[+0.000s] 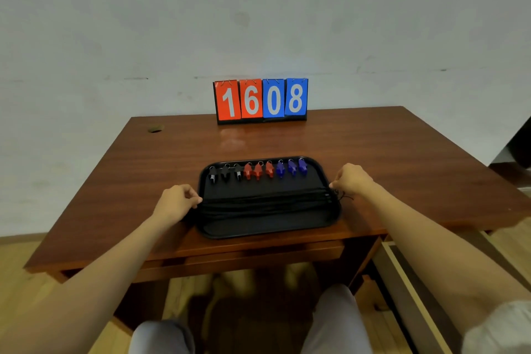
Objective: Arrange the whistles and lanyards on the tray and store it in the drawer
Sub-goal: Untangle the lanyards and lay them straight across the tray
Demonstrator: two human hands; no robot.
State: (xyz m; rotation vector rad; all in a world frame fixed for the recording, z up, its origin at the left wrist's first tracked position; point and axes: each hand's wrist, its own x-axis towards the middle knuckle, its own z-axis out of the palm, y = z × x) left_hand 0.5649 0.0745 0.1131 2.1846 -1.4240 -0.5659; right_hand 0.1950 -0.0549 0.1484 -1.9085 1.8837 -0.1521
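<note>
The wooden bench (pixel 373 152) fills the middle of the room in front of the seated person, with a flip scoreboard (pixel 260 100) reading 1608 standing at its far edge against the wall. Low on the person's right, below the bench top, what looks like an open drawer (pixel 402 276) juts out.

Near the front edge lies the black tray (pixel 258 224), its long axis running left to right. A bundle of black lanyards (pixel 264 200) stretches along that same axis across the tray's middle. Behind it, along the far rim, nine whistles (pixel 257 171) sit in a row: three black, three red, three blue.

The left hand (pixel 178 198) is at the tray's left end and the right hand (pixel 352 181) at its right end. Both have their fingers curled in, and each seems to pinch an end of the lanyards; whether they also touch the rim I cannot tell.

The arranging looks finished. The tray sits squarely between the hands, and the drawer lies to the right, nearer the right hand, so I'd expect the tray to be carried that way.
</note>
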